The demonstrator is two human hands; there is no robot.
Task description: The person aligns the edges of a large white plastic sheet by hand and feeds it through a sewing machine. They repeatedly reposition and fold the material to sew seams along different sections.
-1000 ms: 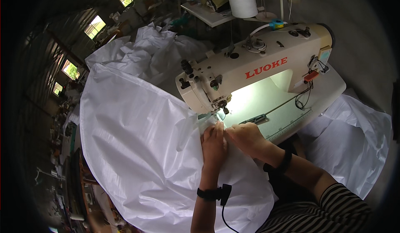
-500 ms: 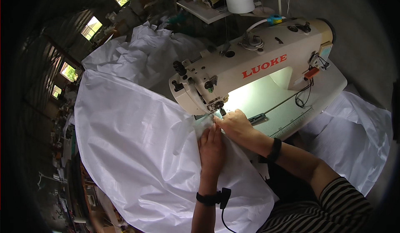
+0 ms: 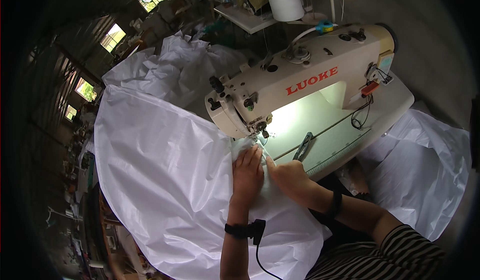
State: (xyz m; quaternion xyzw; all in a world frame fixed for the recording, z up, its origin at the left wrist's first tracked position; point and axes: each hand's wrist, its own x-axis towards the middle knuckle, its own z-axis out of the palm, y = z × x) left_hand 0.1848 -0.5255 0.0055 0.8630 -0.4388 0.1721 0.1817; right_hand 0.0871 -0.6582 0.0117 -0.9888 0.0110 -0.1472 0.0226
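Note:
A large white sheet of fabric is under the head of a sewing machine and spreads left and down toward me. My left hand lies flat on it just in front of the presser foot, fingers stretched toward the needle. To its right, my right hand is closed at the fabric's edge, index finger along it and the other fingers curled under. A utility knife rests on the machine bed, just beyond my right hand. The needle tip is hard to make out.
A white thread cone stands behind the machine. More white fabric hangs at the right, and a crumpled heap lies at the far left. A dark cable dangles by the machine's pillar. A ruler scale runs along the bed's front edge.
My right hand has drawn back from the needle toward me along the fabric edge. My left hand has shifted slightly closer to me. The utility knife has swung to a steeper angle.

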